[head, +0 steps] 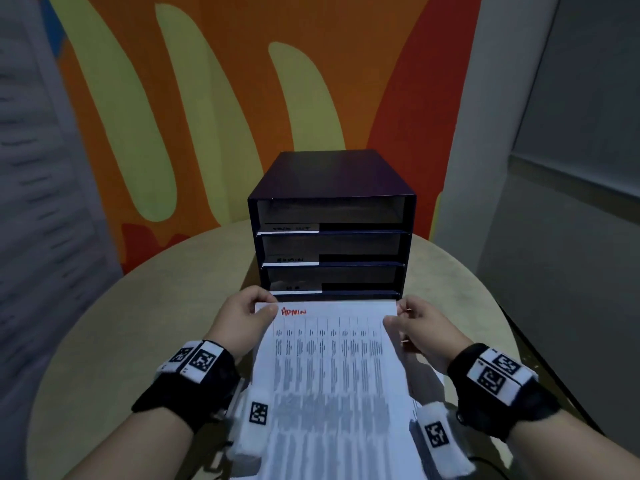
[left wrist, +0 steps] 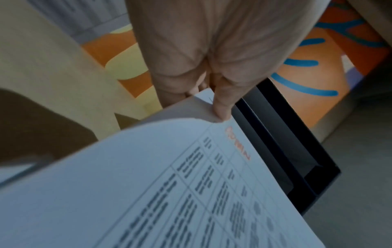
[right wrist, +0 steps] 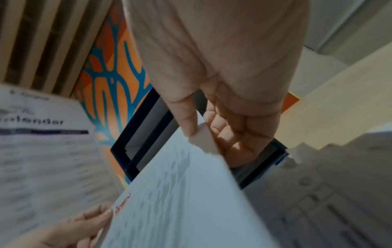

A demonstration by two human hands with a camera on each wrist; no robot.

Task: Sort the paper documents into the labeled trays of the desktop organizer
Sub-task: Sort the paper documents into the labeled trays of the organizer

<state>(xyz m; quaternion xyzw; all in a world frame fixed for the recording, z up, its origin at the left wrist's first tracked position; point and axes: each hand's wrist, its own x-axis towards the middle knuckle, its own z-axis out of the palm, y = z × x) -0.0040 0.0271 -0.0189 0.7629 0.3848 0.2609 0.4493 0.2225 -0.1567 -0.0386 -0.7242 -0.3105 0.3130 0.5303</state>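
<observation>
The left hand and the right hand each pinch a far corner of the document, thumbs on top, so the sheet stays flat (red "ADMIN" visible), just before the organizer, probably for the middle tray.

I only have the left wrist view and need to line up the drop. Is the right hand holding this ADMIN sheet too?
Observer: Yes. The right hand pinches the far right corner of the ADMIN sheet; the left hand pinches the far left one.
Operator: Which tray is labeled for it?
Observer: The organizer has three trays. The middle tray's label seems to read ADMIN, though it is blurred.
Operator: Any other paper around?
Observer: The right wrist view shows another sheet, headed something like "calendar".
</observation>
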